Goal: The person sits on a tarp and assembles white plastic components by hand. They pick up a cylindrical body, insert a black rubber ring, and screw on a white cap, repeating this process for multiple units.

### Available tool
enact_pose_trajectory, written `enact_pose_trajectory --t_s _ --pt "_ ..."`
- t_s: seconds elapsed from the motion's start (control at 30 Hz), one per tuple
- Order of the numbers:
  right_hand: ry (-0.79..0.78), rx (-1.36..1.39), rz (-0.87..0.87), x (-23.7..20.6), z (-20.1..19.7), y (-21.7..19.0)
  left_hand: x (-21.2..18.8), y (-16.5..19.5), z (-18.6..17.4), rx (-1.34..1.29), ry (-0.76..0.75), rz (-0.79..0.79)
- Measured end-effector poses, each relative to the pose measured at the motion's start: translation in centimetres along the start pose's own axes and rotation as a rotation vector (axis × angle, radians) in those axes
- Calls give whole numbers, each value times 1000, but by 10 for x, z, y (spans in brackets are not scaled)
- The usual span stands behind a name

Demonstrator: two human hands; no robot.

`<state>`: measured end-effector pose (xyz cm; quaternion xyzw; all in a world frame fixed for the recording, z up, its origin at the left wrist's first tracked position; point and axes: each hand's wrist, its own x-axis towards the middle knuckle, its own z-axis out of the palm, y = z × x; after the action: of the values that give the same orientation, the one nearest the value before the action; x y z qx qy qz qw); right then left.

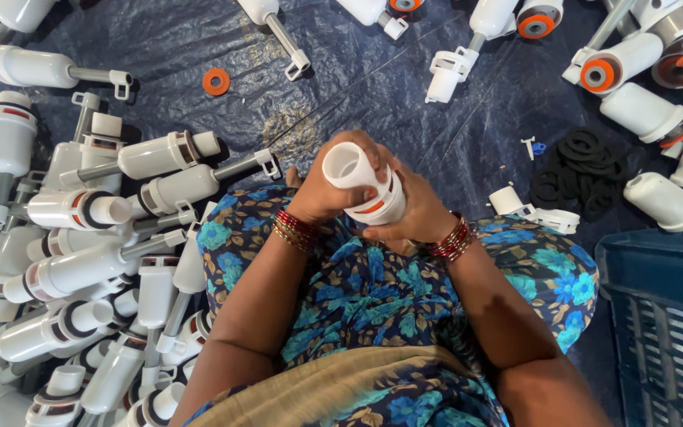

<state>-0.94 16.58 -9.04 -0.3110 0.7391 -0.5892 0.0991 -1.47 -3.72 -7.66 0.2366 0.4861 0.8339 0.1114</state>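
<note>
She is sitting on the floor over a dark blue tarpaulin, and both hands are working one piece right above her lap: a white plastic valve body, a hollow cylinder with its open mouth tilting up toward us and an orange ring showing low on its side. The left hand is wrapping around it from the near side, fingers clamped across the barrel; the right hand is cupping it from below and behind, also closed tight on it. Red bangles are sitting on both wrists. To her left a big pile of finished white valve assemblies is lying heaped, each with a grey rod and clip sticking out, some banded in black and red. To her right a heap of black rubber washers is resting loose on the tarpaulin, with a small white fitting just beside her knee. A single orange washer is lying apart, up ahead. More white housings with orange seals are scattering across the far right. At the lower right, a dark blue slatted plastic crate is standing; I cannot tell what is inside it from here.
</note>
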Motion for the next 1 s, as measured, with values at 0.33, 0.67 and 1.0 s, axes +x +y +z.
enact_pose_trajectory --t_s 0.33,0.67,1.0 --pt "396 -703 -45 6 24 15 2 -27 16 -35 527 54" --pt "92 -223 45 7 9 5 -3 -8 -2 6 202 -10" --pt "307 -730 45 5 24 6 1 -35 7 -80 565 71"
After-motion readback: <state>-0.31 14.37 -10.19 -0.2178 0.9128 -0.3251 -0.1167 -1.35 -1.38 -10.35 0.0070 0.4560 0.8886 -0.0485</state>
